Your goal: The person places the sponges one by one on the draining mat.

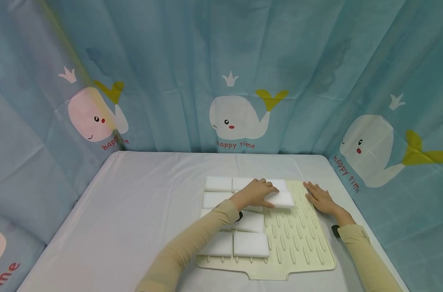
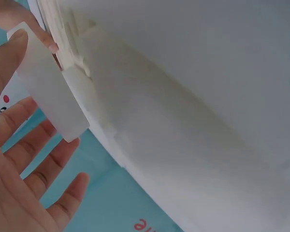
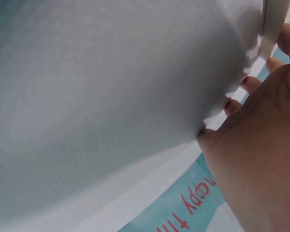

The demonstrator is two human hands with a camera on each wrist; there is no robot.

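My left hand (image 1: 255, 192) pinches a white sponge block (image 1: 281, 200) between thumb and fingers, over the upper middle of a pale yellow ridged mat (image 1: 296, 239). In the left wrist view the thumb of the left hand (image 2: 24, 164) lies on one face of the sponge block (image 2: 50, 84), with fingertips behind it. Several similar white sponge blocks (image 1: 251, 244) lie in rows on the mat's left part; the left arm partly covers some. My right hand (image 1: 320, 199) rests at the mat's upper right edge, fingers extended. In the right wrist view, the right hand (image 3: 261, 140) has its fingertips near the mat's rim (image 3: 275, 29).
The mat lies on a white-covered table (image 1: 141, 202), with its tab toward the front edge. Blue curtains (image 1: 170, 81) with printed whales stand close behind and at both sides of the table.
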